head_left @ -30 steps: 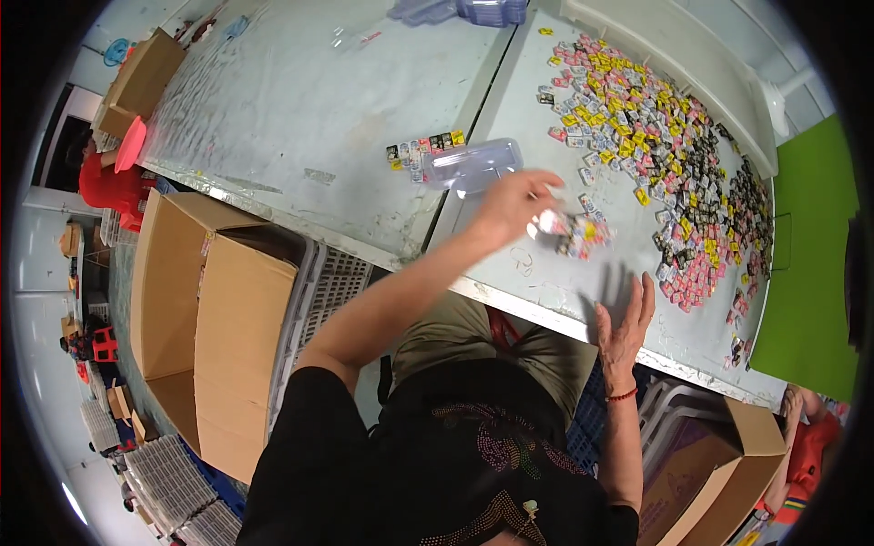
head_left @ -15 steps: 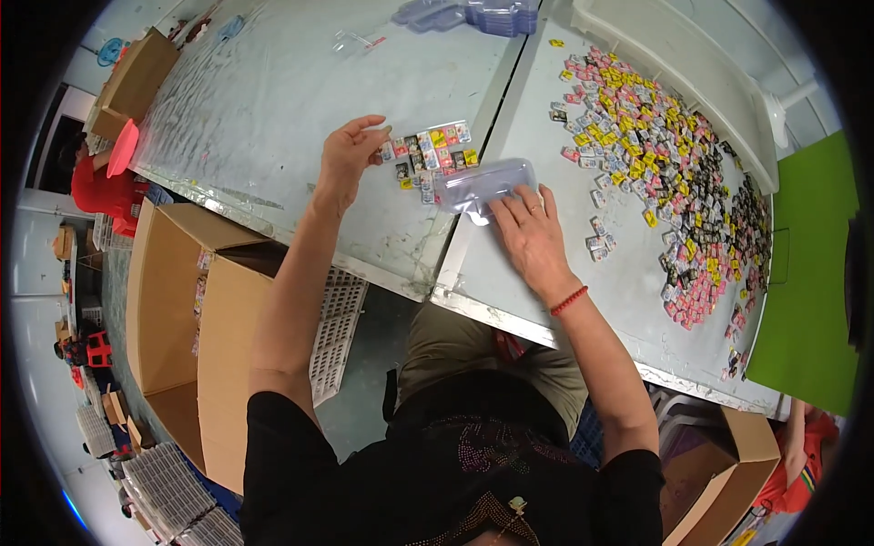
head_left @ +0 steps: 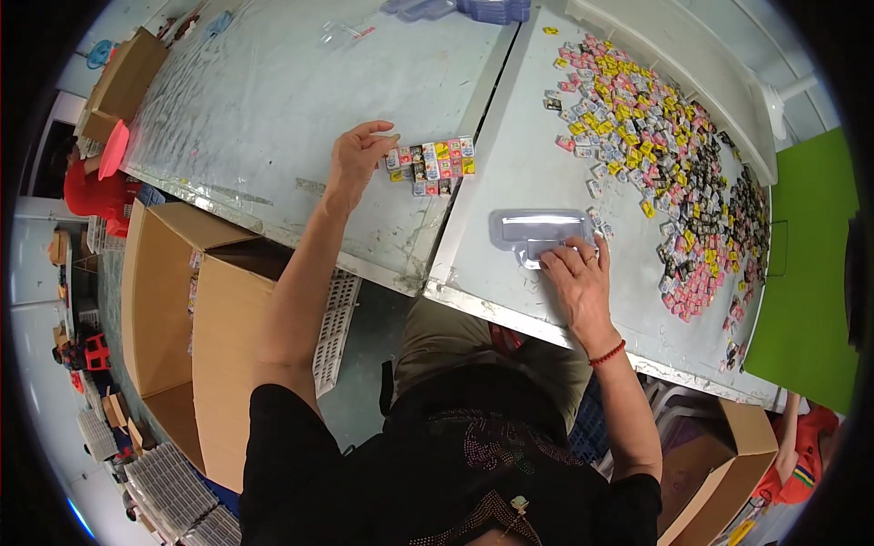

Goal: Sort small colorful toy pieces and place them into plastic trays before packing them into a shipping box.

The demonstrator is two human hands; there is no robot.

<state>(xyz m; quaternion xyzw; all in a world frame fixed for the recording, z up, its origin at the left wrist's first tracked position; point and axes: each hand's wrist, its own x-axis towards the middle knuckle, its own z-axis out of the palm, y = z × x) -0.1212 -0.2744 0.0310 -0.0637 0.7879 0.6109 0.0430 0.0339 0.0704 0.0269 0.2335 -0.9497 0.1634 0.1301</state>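
My left hand (head_left: 353, 166) is beside the left end of a compact block of small printed boxes (head_left: 432, 166), its fingers apart and seemingly holding nothing. The boxes are white, pink, yellow and black, packed in rows near the table seam. To the right of the seam, a clear plastic blister tray (head_left: 539, 224) lies on the table. My right hand (head_left: 583, 289) has its fingers on the lower right part of this tray, covering that corner. Whether the fingertips pinch the rim or rest inside is partly hidden.
Many loose small boxes (head_left: 674, 164) spread over the right table, against a white raised barrier (head_left: 701, 64). Stacked clear trays (head_left: 492, 9) stand at the far edge. An open cardboard carton (head_left: 232, 355) is below left, and a green panel (head_left: 810, 264) at right.
My right hand has carried the plastic tray rightward and nearer, away from the block of boxes. The boxes look closer together now. My left hand stays beside them.
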